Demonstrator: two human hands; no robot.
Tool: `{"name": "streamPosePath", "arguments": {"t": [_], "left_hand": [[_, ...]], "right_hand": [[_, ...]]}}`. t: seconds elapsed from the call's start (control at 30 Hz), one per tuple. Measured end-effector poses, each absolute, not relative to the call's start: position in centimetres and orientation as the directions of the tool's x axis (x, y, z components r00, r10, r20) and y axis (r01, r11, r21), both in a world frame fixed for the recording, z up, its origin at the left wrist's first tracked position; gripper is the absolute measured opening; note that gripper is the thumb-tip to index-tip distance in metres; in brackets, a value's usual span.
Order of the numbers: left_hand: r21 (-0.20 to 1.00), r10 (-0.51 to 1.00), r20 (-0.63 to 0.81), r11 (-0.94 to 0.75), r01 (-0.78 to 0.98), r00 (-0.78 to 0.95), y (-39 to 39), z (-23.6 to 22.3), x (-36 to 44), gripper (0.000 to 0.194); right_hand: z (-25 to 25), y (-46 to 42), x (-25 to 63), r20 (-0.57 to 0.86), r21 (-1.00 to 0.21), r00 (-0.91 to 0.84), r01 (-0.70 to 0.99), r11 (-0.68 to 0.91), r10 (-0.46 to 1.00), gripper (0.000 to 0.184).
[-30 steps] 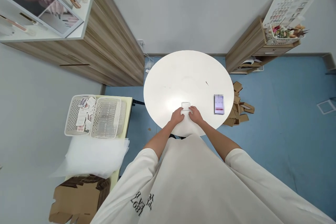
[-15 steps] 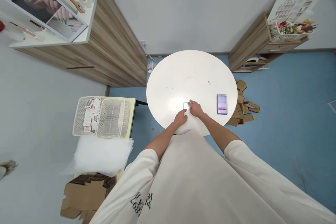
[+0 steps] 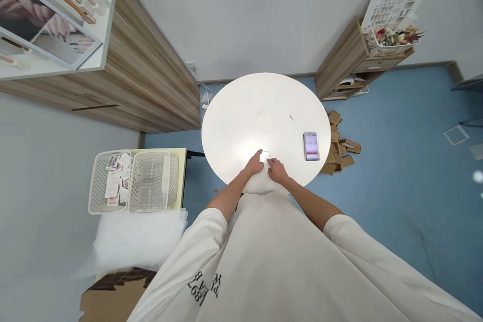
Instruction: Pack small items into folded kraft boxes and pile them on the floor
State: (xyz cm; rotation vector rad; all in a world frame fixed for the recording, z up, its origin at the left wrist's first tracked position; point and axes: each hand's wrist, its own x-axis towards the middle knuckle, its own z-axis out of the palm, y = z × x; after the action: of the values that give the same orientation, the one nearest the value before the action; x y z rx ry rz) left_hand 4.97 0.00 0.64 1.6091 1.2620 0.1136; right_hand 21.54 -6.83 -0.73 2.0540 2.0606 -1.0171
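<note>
The desk [image 3: 264, 100] at centre is smooth and glossy, mirroring a bright patch of light; the small square piece [image 3: 265, 157] near its lower edge looks shiny too. Upper left, the cupboard [image 3: 154, 60] shows streaky wood grain. At left, perforated plastic baskets [image 3: 98, 181]. Bottom, the shirt [image 3: 287, 261] is matt cloth.

Bright, even indoor light; a white glare patch on the round table [image 3: 241, 105] beside a small pale case [image 3: 265, 156], whose details wash out. Wide-angle distortion slants the tall cabinet [image 3: 151, 60]; the phone [image 3: 311, 146] looks pixelated.
</note>
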Motion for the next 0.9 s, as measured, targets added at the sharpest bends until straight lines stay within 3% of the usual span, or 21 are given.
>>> {"name": "streamPosePath", "arguments": {"t": [0.23,0.47,0.6,0.77,0.9], "left_hand": [[0.81,0.853,-0.411,0.18,0.558,0.323,-0.3,0.2,3.9,0.066],[0.774,0.824,-0.512,0.319,0.547,0.244,-1.0,0.6,2.4,0.062],[0.761,0.782,-0.571,0.391,0.518,0.248,-1.4,0.3,2.9,0.061],[0.728,0.744,-0.629,0.461,0.508,0.226,-2.7,-0.4,4.0,0.068],[0.688,0.77,-0.618,0.43,0.585,0.161,-2.5,-0.2,4.1,0.051]], "right_hand": [[-0.6,-6.5,21.5,-0.509,-0.456,-0.071,0.868,-0.198,0.858,0.051],[-1.0,-6.0,21.8,-0.55,-0.547,0.021,0.747,-0.379,0.835,0.037],[-1.6,-6.0,21.0,-0.595,-0.551,0.064,0.693,-0.465,0.801,0.041],[-2.2,-4.1,20.8,-0.509,-0.615,0.066,0.669,-0.416,0.858,0.057],[-2.0,-2.8,21.2,-0.43,-0.635,0.085,0.679,-0.368,0.899,0.059]]}}
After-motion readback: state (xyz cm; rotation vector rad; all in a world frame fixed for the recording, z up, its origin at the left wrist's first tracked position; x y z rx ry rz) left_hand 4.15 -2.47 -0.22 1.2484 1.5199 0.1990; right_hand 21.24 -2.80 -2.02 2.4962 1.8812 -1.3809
